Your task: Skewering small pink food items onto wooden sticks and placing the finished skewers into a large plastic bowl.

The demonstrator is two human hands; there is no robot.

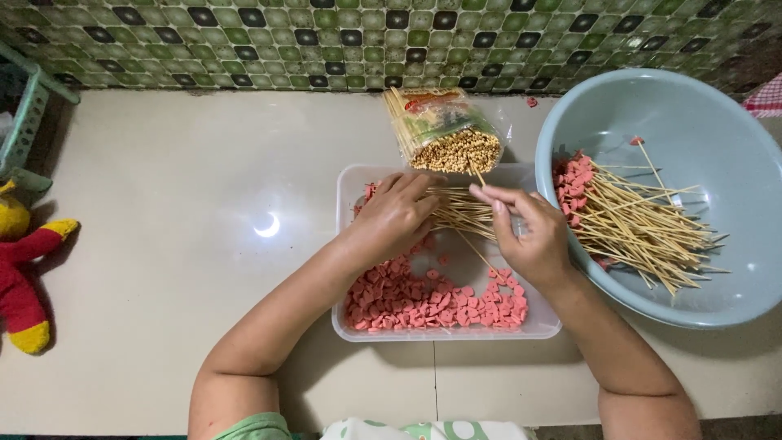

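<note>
My left hand (395, 213) rests palm-down over the clear plastic tray (542, 326), covering a loose bunch of bamboo skewers (458, 213) laid across it. My right hand (529, 232) pinches a single thin skewer (479, 254) between thumb and fingers; the stick slants down into the tray. Pink sliced sausage pieces (432, 300) fill the tray's near half. To the right, a pale blue basin (692, 114) holds a pile of skewers threaded with pink pieces (631, 224).
A plastic bag of unused bamboo skewers (444, 130) lies behind the tray, against the green tiled wall (326, 41). A red and yellow plush toy (20, 269) lies at the far left below a green rack (28, 106). A red checked cloth (766, 98) shows at the right edge.
</note>
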